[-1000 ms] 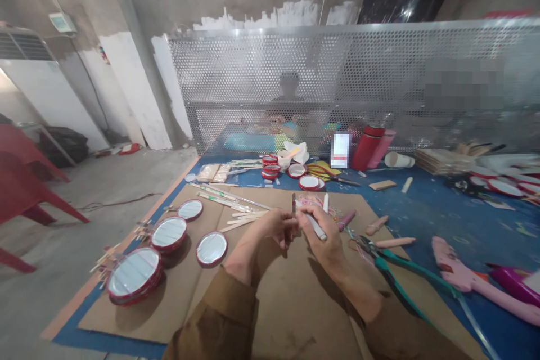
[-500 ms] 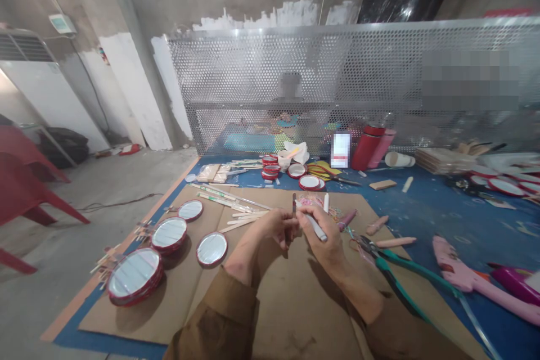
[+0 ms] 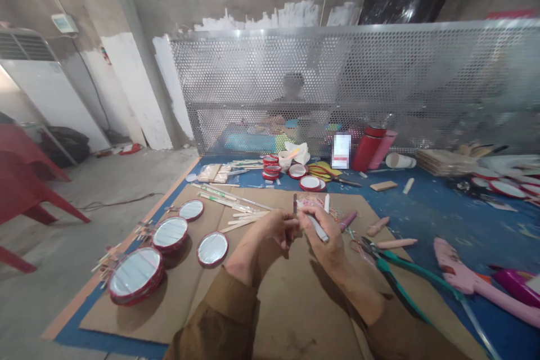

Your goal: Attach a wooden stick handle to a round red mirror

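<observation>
Two hands meet over the cardboard sheet (image 3: 295, 304), and much of what they hold is hidden: the left hand (image 3: 276, 229) pinches a thin stick (image 3: 294, 203) whose lower end vanishes behind its fingers, only the dark upper tip standing upright above them. What the stick's tip is made of is too small to tell. The right hand (image 3: 324, 236) is closed on a white pen (image 3: 317, 227), which slants across its fingers, tip toward the stick. Green-handled pliers (image 3: 392, 270) lie just right of that hand
</observation>
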The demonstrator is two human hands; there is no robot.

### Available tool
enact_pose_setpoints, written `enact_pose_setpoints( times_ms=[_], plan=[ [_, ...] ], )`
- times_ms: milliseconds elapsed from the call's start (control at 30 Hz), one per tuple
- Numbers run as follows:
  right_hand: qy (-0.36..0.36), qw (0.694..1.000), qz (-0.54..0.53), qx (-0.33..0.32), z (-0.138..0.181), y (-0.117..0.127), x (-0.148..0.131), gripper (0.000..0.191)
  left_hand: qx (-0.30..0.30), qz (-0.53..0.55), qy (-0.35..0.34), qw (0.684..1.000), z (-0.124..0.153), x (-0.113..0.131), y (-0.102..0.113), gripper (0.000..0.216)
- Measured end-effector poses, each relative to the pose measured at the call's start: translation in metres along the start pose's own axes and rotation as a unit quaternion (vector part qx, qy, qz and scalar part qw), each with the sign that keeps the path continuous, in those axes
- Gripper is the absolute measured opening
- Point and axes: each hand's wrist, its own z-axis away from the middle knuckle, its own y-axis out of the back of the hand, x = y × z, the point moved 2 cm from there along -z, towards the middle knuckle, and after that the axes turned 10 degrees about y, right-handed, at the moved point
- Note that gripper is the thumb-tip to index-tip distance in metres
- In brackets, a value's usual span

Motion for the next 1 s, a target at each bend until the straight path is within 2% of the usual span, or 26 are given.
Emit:
enact_pose_setpoints(
  times_ms=[267,700,1000],
  plan=[
    [-0.003,1.000,-0.002,-0.004,0.001,0.000,0.001,0.015,-0.001,0.005,0.005,1.000,0.001,0.001,-0.001,0.035],
    [-0.008,1.000,-0.010,0.013,0.001,0.003,-0.002,0.015,0.031,-0.018,-0.011,0.999,0.001,0.000,-0.002,0.055],
    [-0.051,0.998,-0.017,0.044,-0.003,0.007,0.006,0.020,0.016,-0.007,-0.003,1.000,-0.005,-0.009,0.002,0.040]
  ],
)
